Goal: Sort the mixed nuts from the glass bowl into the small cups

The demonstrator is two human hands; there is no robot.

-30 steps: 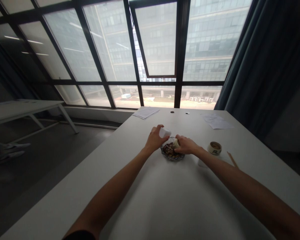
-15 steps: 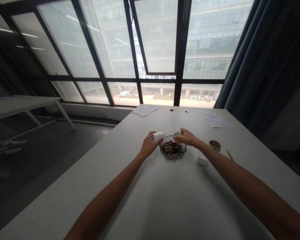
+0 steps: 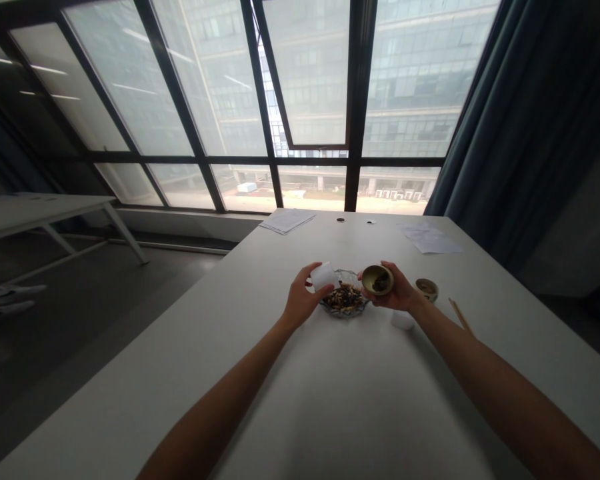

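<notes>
My left hand is closed round a small white cup, tipped on its side at the left edge of the glass bowl. In my right hand is a small patterned cup with an olive inside; its mouth faces me, and some dark bits show in it. Between and below the hands stands the clear scalloped glass bowl, holding a heap of brown and pale seeds or nuts. The inside of the white cup is hard to make out.
A second patterned cup stands right of my right wrist. Chopsticks lie beside it, and a white object sits under my forearm. Papers and loose sheets lie on the white table farther back.
My right hand has moved right from over the glass bowl and turned the patterned cup so its mouth faces me. The white cup in my left hand has tilted and shifted slightly right.
</notes>
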